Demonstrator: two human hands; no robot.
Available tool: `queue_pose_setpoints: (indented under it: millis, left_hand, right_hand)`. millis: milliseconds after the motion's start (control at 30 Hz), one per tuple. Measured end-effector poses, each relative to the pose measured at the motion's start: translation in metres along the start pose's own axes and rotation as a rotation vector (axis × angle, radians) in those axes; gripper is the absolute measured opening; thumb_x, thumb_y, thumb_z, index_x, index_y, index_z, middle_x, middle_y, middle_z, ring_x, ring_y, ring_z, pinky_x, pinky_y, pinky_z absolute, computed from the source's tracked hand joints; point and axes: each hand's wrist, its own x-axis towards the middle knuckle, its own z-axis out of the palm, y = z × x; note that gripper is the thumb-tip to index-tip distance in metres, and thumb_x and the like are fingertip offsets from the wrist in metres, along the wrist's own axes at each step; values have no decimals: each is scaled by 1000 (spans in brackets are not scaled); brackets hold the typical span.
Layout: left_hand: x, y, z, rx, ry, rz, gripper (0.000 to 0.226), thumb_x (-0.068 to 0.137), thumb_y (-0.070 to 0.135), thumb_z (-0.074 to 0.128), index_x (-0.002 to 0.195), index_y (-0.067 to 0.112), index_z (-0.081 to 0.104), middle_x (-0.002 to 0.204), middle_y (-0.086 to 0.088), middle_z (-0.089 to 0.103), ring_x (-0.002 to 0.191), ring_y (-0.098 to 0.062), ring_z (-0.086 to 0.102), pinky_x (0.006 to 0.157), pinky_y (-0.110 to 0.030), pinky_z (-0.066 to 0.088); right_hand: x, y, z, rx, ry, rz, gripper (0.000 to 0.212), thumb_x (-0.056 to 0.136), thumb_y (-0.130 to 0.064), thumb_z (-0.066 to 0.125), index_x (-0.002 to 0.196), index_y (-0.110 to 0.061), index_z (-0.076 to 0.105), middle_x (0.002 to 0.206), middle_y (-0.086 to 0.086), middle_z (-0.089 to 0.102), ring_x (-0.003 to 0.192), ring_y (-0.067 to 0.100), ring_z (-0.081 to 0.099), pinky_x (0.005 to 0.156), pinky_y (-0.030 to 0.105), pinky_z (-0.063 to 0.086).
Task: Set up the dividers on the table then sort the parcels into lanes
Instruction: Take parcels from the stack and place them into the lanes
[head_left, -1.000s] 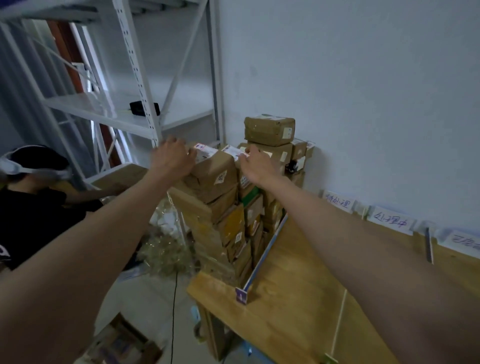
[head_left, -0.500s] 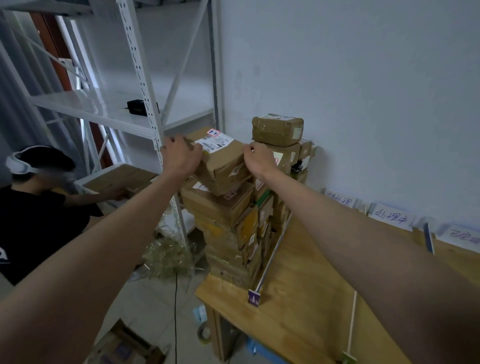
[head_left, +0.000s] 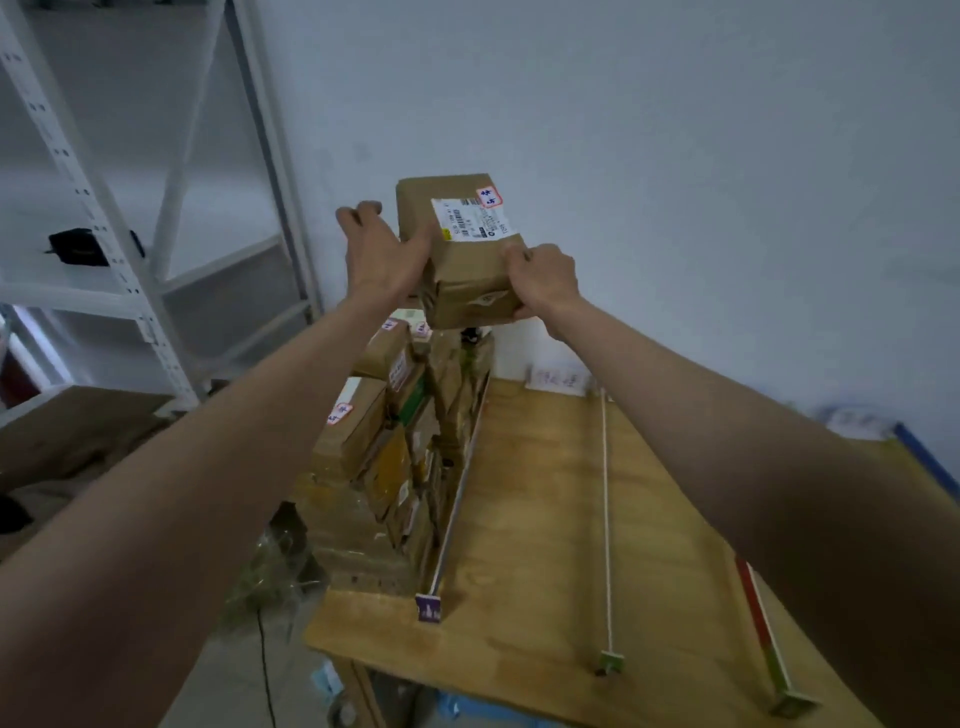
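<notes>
I hold a brown cardboard parcel with a white shipping label up in the air, above the stack of parcels. My left hand grips its left side and my right hand grips its near right corner. The stack fills the leftmost lane of the wooden table. Three thin dividers lie along the table: one beside the stack, one in the middle, and a red-edged one at the right, partly hidden by my right arm.
Paper lane labels stand against the white wall behind the table. A white metal shelf rack stands to the left with a black object on it. Cardboard boxes and crumpled plastic wrap lie on the floor at the left.
Both hands have lifted the top parcel off the stack and raised it higher and to the right. The view has swung right, so more of the table and dividers shows.
</notes>
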Motion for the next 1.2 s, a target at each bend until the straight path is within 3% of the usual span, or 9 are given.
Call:
queue_pose_setpoints:
  millis: [133, 267, 400, 533, 700, 833, 967, 1200]
  left_hand:
    - [-26, 16, 71, -41, -237, 11, 56, 93, 49, 51, 131, 8, 50, 134, -8, 39, 113, -18, 46, 98, -31, 37]
    - [-65, 26, 137, -34, -504, 63, 64, 83, 57, 45, 118, 6, 62, 125, -12, 54, 110, -24, 55, 92, -33, 44]
    - [-119, 35, 191, 56, -690, 178, 57, 95, 50, 40, 136, 12, 53, 134, -8, 53, 119, -28, 53, 101, -38, 42]
    - [-172, 42, 231, 197, -753, 334, 55, 101, 44, 34, 145, 12, 43, 147, -8, 42, 130, -28, 45, 104, -41, 37]
    - [-226, 61, 279, 383, -778, 488, 53, 101, 42, 33, 144, 12, 43, 145, -9, 43, 127, -30, 48, 99, -43, 44]
    - [-268, 90, 319, 469, -764, 524, 51, 102, 42, 33, 142, 13, 46, 141, -7, 46, 123, -28, 50, 96, -42, 43]
    - [-308, 118, 359, 472, -753, 526, 48, 102, 42, 34, 136, 13, 50, 134, -6, 50, 117, -28, 52, 94, -42, 43]
    - [-365, 151, 417, 487, -792, 523, 48, 101, 41, 34, 133, 11, 52, 133, -7, 50, 116, -28, 52, 97, -42, 41]
  right_hand:
    - [-12, 49, -45, -56, 64, 134, 47, 97, -43, 43, 108, -2, 61, 110, 14, 62, 82, 38, 68, 73, 47, 61]
    - [-38, 113, -92, -188, 98, 302, 50, 97, -45, 41, 119, -3, 59, 118, 15, 62, 99, 37, 64, 89, 46, 55]
    - [-68, 178, -139, -285, 151, 416, 49, 102, -37, 37, 124, 3, 56, 124, 19, 60, 113, 36, 58, 92, 36, 47]
    - [-99, 235, -186, -297, 184, 481, 50, 101, -33, 31, 120, 4, 59, 117, 21, 63, 111, 36, 61, 93, 48, 51]
    - [-132, 294, -253, -318, 215, 538, 46, 104, -27, 31, 119, 4, 61, 122, 22, 62, 111, 37, 61, 95, 49, 51]
    - [-146, 342, -309, -331, 223, 573, 47, 103, -28, 33, 113, 7, 63, 116, 24, 65, 105, 38, 63, 92, 51, 51]
    - [-156, 388, -360, -367, 238, 622, 52, 101, -36, 33, 114, 6, 63, 112, 22, 66, 100, 36, 63, 83, 40, 53]
    - [-169, 448, -418, -395, 222, 678, 54, 102, -40, 33, 116, 2, 64, 109, 20, 67, 99, 34, 63, 88, 45, 53]
